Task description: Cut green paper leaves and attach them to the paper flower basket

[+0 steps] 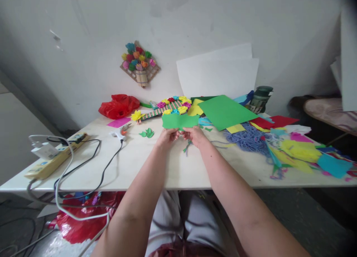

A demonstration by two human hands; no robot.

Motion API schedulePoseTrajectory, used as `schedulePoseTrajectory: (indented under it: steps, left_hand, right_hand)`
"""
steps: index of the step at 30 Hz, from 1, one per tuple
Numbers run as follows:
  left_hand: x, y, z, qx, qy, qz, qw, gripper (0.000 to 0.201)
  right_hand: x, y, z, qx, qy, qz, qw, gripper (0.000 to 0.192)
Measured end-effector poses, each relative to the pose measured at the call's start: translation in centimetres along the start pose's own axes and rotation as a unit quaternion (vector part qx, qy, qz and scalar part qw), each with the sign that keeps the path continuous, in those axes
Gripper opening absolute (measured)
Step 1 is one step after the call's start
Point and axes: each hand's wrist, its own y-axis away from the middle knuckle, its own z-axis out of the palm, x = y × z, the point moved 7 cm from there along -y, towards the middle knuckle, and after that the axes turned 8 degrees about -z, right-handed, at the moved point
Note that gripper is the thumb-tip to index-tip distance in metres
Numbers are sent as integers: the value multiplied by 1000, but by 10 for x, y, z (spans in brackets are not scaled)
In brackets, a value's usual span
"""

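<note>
In the head view, the left hand (168, 136) and right hand (195, 134) are meeting at the near edge of the green paper strip (180, 120) above the surface (186, 173), their fingers apparently pinching it. Beyond the strip, a flower-trimmed woven piece (156, 112) is lying; left of it, green paper leaves (147, 133) are resting; right, a larger green sheet (228, 111) is spreading. The hands seem to be shaping the strip; the next move is probably calling for an even, two-handed pinch.

Bare hands (195, 135) and arms (139, 201), a small mole (211, 156) at four o'clock. At six o'clock, pale grey trousers (164, 220) and a dark red garment's edge (181, 249).
</note>
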Motion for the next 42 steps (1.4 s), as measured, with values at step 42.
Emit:
schedulePoseTrajectory:
  steps: [42]
  left_hand:
    - [-12, 3, 4, 74, 182, -99, 976, 28]
  right_hand:
    - [7, -5, -2, 30, -80, -18, 996, 20]
